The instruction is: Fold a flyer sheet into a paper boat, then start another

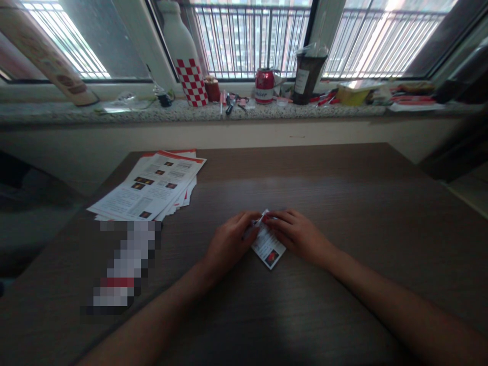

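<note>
1. The paper [271, 248] is small, on the table [343, 198], in the near middle; one corner points near, and it looks folded.
2. The left hand [232, 240] pinches its left side at the far end; the right hand [301, 235] pinches its right side there too; the fingertips almost meet.
3. My guess is that a fold is being shaped at the far tip; the next move calls for lining up the edges, then pressing the crease flat while one hand keeps the paper steady.
4. The paper has rows of tiny print and a dark picture with red in it, at the near corner; the words are too small to read.
5. The sheets [158, 183] lie far left in a messy pile; they have red strips, little pictures and lots of print, all too tiny to read.
6. On the far sill [145, 116], the red can [264, 85] has a word that seems to end in "er"; the dark cup [308, 76], to its right, has a pale label I cannot read.
</note>
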`<state>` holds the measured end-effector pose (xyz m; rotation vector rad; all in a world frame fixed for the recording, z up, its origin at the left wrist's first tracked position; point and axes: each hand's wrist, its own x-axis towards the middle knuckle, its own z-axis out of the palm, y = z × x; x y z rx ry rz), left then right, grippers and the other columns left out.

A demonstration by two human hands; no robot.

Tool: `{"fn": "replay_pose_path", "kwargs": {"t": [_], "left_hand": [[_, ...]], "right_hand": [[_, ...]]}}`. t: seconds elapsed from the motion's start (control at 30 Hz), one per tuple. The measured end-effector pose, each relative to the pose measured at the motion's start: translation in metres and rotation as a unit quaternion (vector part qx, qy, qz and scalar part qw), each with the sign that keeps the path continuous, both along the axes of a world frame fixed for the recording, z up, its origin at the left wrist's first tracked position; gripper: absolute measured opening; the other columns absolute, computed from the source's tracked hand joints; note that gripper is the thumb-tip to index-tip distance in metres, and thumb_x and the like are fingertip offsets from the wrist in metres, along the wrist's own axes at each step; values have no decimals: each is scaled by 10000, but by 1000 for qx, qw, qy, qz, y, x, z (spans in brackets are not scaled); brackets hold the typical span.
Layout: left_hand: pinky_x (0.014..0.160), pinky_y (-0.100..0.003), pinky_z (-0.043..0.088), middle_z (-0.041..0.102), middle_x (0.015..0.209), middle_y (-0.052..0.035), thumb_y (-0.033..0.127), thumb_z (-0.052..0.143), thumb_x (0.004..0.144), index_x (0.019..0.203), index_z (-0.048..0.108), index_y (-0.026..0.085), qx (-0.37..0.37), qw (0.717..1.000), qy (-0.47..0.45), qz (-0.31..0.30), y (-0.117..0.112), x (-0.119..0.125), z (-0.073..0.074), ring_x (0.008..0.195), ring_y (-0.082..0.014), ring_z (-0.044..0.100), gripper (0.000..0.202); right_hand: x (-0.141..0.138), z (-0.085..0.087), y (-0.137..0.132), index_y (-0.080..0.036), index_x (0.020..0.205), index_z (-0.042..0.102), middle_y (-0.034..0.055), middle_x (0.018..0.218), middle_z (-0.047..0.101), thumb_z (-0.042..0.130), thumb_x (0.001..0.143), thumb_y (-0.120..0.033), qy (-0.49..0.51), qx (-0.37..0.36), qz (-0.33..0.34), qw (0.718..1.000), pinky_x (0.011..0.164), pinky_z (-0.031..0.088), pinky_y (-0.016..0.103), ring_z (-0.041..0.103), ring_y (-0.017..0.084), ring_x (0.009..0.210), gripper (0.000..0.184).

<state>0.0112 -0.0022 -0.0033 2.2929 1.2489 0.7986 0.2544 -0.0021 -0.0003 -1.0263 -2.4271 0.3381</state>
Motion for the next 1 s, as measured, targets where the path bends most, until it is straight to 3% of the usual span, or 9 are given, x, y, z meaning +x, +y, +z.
{"fn": "replay_pose_path", "kwargs": {"t": [0.13, 0.23, 0.33, 0.43, 0.53, 0.67, 0.83, 1.0], "left_hand": [[956, -403, 564, 722, 1234, -56, 218, 650, 1012, 1273, 643, 269, 15, 998, 48, -30, -2, 0, 3, 1121, -253, 687, 266], [1038, -458, 534, 689, 1339, -77, 274, 711, 975, 1323, 660, 280, 31, 994, 82, -72, -6, -2, 7, 1218, -285, 646, 351], [1112, -522, 482, 619, 1467, -103, 409, 740, 960, 1435, 613, 290, 33, 988, 114, -100, -10, -5, 8, 1316, -318, 595, 506], [1167, -528, 430, 544, 1566, -93, 430, 701, 995, 1518, 536, 311, 38, 983, 138, -111, -11, -7, 4, 1402, -309, 539, 562], [1192, -528, 399, 520, 1592, -95, 385, 671, 1025, 1504, 546, 288, 61, 979, 165, -105, -9, -7, 2, 1443, -305, 502, 504], [1137, -506, 452, 597, 1507, -109, 356, 612, 1060, 1443, 603, 240, 79, 976, 190, -66, -10, -6, 6, 1362, -313, 569, 400], [1215, -510, 374, 512, 1599, -115, 468, 536, 1083, 1547, 496, 235, 63, 977, 189, -73, -15, -5, 6, 1466, -301, 484, 521], [1244, -487, 334, 488, 1616, -133, 465, 541, 1073, 1579, 441, 181, 53, 977, 195, -72, -14, -4, 2, 1486, -287, 463, 589]], "right_hand": [[5, 2, 1, -225, 1285, 658, 104, 1298, 714, 498, 1081, -217, 82, -60, -22, 995, 1021, 561, 434, 675, 237, 1185, 259], [9, -1, 2, -235, 1333, 630, 108, 1313, 699, 473, 1077, -193, 103, -59, -45, 992, 1026, 565, 420, 681, 225, 1196, 304], [12, -3, 3, -243, 1396, 623, 123, 1409, 662, 485, 1084, -227, 61, -23, -35, 997, 1068, 548, 470, 649, 251, 1271, 342], [15, -4, 4, -241, 1378, 660, 119, 1488, 626, 518, 1084, -276, -9, 1, -9, 1000, 1104, 522, 522, 625, 282, 1323, 329], [18, -3, 6, -249, 1419, 636, 98, 1504, 622, 526, 1084, -303, -55, 8, -9, 998, 1123, 509, 530, 612, 281, 1348, 357], [23, -2, 7, -228, 1447, 613, 108, 1507, 618, 548, 1071, -352, -91, 23, -39, 995, 1120, 505, 555, 594, 308, 1359, 401], [23, -4, 4, -218, 1479, 579, 149, 1483, 618, 569, 1051, -340, -98, 35, -71, 992, 1095, 523, 567, 596, 331, 1344, 446], [17, -8, 3, -208, 1580, 458, 143, 1600, 511, 511, 1068, -261, -93, 50, -52, 993, 1220, 413, 551, 462, 301, 1493, 518]]}}
